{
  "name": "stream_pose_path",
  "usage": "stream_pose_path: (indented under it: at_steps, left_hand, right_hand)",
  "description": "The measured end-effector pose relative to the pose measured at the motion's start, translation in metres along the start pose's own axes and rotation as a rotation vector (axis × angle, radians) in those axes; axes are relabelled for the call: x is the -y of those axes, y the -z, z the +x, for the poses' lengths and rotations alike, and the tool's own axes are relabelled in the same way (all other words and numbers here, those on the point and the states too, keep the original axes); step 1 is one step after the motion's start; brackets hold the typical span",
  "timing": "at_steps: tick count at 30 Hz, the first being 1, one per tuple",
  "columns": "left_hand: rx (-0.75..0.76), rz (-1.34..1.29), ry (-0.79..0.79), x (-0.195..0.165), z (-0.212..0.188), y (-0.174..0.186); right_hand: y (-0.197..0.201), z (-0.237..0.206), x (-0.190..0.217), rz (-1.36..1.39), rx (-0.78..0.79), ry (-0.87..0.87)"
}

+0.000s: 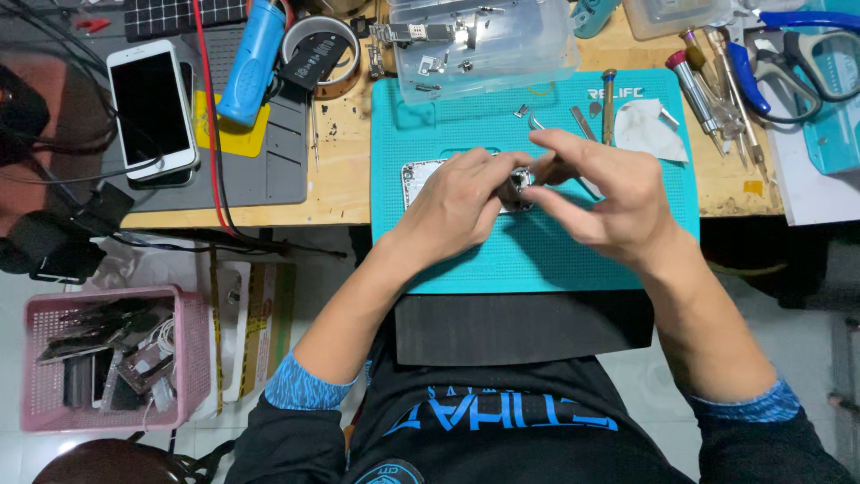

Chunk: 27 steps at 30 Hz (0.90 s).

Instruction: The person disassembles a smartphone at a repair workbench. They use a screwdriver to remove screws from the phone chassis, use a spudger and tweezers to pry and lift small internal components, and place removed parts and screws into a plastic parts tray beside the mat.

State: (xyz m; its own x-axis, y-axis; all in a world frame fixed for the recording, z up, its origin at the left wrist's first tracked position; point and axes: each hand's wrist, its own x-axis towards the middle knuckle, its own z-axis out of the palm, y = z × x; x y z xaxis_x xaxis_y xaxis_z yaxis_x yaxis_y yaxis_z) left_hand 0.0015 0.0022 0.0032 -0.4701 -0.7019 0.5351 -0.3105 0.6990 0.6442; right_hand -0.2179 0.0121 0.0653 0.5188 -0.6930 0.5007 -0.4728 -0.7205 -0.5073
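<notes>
Both my hands meet over a teal work mat (537, 260). My left hand (461, 197) rests on a silver phone housing (419, 177) that lies on the mat, its fingers curled over it. My right hand (596, 193) pinches a small shiny metal part (522, 179) between thumb and forefinger, right against the left fingertips. Tweezers (537, 123) and a few tiny loose parts lie on the mat just beyond the hands. Most of the housing is hidden under my left hand.
A clear plastic tray (484, 45) with small parts sits at the mat's far edge. A white phone (152, 108), blue cylinder (251, 58) and tape roll (322, 54) lie at left. Screwdrivers (708, 90) lie at right. A pink basket (112, 358) stands on the floor.
</notes>
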Motion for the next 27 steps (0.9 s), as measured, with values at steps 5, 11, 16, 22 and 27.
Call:
stream_pose_path:
  at_steps: [5, 11, 16, 22, 27]
  left_hand:
    - [-0.008, -0.045, -0.024, 0.003, 0.0, -0.001]
    - [-0.025, 0.012, -0.037, 0.007, -0.001, -0.005]
    - [-0.022, 0.006, -0.025, 0.008, -0.001, -0.006]
    - [-0.01, -0.003, -0.014, 0.009, -0.002, -0.007]
    - [-0.033, 0.024, -0.037, 0.009, -0.003, -0.006]
  right_hand:
    - [0.002, -0.002, 0.0, 0.048, 0.035, -0.019]
    - [-0.002, -0.003, 0.005, 0.106, 0.054, -0.046]
    - [-0.005, -0.001, 0.005, 0.103, 0.071, -0.045]
    - [-0.006, -0.003, 0.003, 0.172, 0.082, -0.113]
    - [-0.005, -0.005, 0.001, 0.228, 0.109, -0.125]
